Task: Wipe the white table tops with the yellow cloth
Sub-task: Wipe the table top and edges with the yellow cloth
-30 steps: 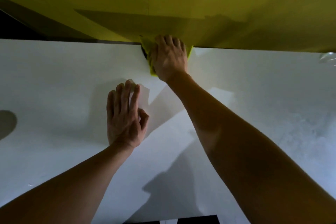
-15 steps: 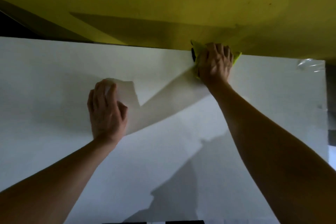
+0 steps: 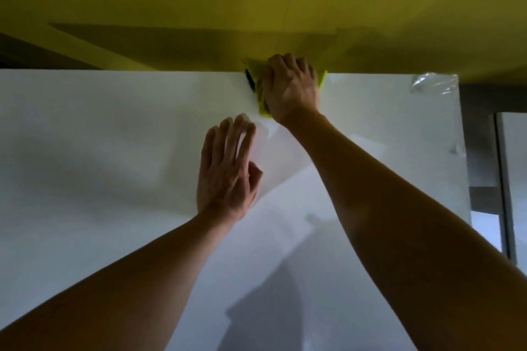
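Dim, soft light falls across the white table top (image 3: 85, 151), casting broad arm shadows at lower center; the frame is slightly blurred, with wide-angle bowing toward the edges.

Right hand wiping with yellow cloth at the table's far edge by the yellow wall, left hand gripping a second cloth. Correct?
Not quite. The head view shows the left hand lying flat on the white table top, fingers straight, holding nothing. The rest stands: right hand, yellow cloth, yellow wall.
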Available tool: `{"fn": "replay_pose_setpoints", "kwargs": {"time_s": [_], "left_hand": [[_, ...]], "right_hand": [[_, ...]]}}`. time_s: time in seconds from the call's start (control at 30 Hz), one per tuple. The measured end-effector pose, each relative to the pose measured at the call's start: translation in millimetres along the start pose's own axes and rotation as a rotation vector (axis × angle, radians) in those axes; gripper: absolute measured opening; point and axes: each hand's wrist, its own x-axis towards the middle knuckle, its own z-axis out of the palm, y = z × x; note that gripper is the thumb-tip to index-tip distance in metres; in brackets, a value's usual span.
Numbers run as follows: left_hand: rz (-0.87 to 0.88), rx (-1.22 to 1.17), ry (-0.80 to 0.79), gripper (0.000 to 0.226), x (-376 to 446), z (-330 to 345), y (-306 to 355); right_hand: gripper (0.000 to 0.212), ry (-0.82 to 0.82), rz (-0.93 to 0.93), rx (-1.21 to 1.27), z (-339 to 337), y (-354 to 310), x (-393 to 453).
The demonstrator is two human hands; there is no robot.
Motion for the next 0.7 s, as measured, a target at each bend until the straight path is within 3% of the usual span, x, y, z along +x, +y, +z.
{"fn": "replay_pose_setpoints", "kwargs": {"time_s": [0.23,0.33,0.47,0.57,0.7], "left_hand": [[-0.034,0.038,-0.006,0.070,2.5,3.2,5.3],[-0.048,0.035,0.012,0.069,4.5,3.8,7.7],[-0.037,0.042,0.022,0.069,4.5,2.4,9.7],[-0.040,0.049,-0.001,0.071,4.8,1.1,8.5],[-0.021,0.041,0.021,0.070,4.8,0.6,7.2]], "right_hand": [[0.045,0.022,0.165,-0.039,-30.7,93.5,-7.6],[0.043,0.011,0.149,-0.065,-31.2,75.0,-6.2],[0.050,-0.155,-0.043,-0.062,-16.4,13.2,1.7],[0.043,-0.128,-0.175,-0.025,0.0,-25.0,8.0],[0.040,-0.141,-0.208,-0.007,-3.4,-0.8,10.6]]}}
